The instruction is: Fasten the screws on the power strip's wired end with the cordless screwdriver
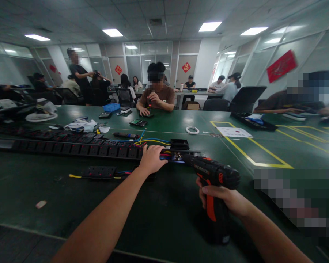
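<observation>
A long black power strip [93,149] with a row of sockets lies across the green table. My left hand [152,159] is closed around its right part, where coloured wires show beside the fingers. In my right hand [218,195] is a black and orange cordless drill [215,171], held by its grip and pointing left. The drill's front end is close to the strip's wired right end [178,156]; whether it touches cannot be made out. Nearer to me lies a short socket block [100,171] with a yellow wire end.
Behind the strip are a dark pen-like tool [126,134], a small black case [179,144], a white ring [192,130] and a printed sheet [234,132] by yellow tape lines. Across the table a co-worker [159,95] holds a screwdriver. A blue basket [111,107] stands farther back.
</observation>
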